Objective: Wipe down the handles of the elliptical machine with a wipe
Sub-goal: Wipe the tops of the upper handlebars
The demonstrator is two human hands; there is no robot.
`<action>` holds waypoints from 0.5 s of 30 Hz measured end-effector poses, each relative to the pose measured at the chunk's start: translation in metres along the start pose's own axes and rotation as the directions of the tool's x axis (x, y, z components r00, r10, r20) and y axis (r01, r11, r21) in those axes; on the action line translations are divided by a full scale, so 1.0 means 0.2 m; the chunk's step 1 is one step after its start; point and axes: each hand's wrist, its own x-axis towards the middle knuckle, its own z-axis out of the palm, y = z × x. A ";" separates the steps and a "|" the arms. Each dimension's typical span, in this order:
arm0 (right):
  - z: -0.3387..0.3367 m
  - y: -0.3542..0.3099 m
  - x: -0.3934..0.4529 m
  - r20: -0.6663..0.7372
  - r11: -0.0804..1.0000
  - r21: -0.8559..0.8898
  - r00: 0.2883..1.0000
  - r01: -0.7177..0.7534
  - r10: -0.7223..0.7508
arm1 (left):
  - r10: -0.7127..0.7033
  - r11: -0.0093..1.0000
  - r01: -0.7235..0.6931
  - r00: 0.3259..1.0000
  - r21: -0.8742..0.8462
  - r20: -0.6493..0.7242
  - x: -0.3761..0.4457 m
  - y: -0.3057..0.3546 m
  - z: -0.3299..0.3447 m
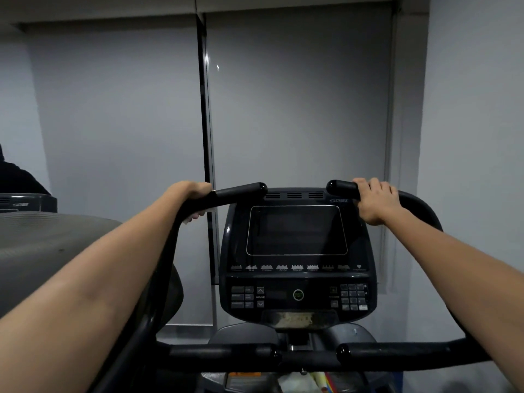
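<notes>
- A gym or fitness room: an elliptical machine (295, 279) fills the view, with a dark console screen (296, 230), an incline keypad (260, 296) and curved black handles (241, 191).
- A second grey exercise machine (42, 245) stands just beside it on the left.
- Plain grey walls (467, 123) and drawn roller blinds (297, 95) close the room behind.

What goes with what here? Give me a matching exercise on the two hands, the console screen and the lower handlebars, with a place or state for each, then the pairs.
Column one:
1. left hand
2. right hand
3. dark rectangular console screen
4. lower pair of black padded handlebars

Column two:
A. unlit, between the two upper handles
B. grips the upper left black handle, a bit of white wipe showing beneath it
C. untouched, below the console
D. grips the upper right black handle, no wipe visible

Pairs: 1-B, 2-D, 3-A, 4-C
</notes>
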 end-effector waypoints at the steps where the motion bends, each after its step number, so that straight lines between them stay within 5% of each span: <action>1: 0.00 0.00 0.00 0.002 1.000 -0.002 1.000 -0.002 0.002 | -0.019 0.997 0.018 1.000 0.072 0.011 -0.01 0.05 0.01; 4: 0.01 0.01 0.01 0.013 1.000 0.001 1.000 -0.012 0.012 | 0.049 0.987 -0.048 0.999 0.156 -0.003 0.00 0.21 0.10; 7: 0.01 0.00 0.02 0.012 1.000 -0.001 1.000 -0.014 0.014 | 0.271 0.921 -0.168 0.925 0.353 -0.267 0.05 0.32 0.24; 9: 0.01 0.00 0.02 0.008 1.000 0.005 1.000 -0.013 0.013 | 0.494 0.815 -0.214 0.742 0.538 -0.453 0.08 0.32 0.34; 12: 0.01 0.01 0.01 -0.001 1.000 0.014 1.000 -0.002 0.002 | 0.755 0.643 -0.335 0.431 0.689 -0.494 0.09 0.18 0.44; 15: 0.01 0.02 0.00 -0.011 1.000 0.017 1.000 0.012 -0.012 | 0.867 0.491 -0.341 0.276 0.801 -0.414 0.11 -0.03 0.42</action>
